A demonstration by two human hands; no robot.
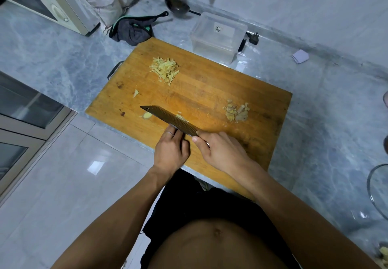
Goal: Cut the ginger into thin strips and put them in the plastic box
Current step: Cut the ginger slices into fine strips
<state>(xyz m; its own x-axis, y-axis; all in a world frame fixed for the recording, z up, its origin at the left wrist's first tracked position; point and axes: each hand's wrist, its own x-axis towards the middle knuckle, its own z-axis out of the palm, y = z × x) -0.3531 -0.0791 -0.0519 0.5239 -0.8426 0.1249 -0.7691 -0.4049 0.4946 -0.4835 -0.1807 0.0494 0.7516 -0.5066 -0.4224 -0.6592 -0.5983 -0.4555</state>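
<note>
Right hand [220, 151] grips cleaver [168, 119]; left hand [171, 149] fingers curled at blade, grasp unclear; ginger strips [164, 70] well beyond both

Dim, cool, even light fills the view, with soft shadows under the hands on the cutting board [199, 92]. White glare patches sit on the glossy floor tiles [94, 166] at left. Wide-angle distortion bends the marble countertop [327, 104] edges, and the corners look soft.
</note>
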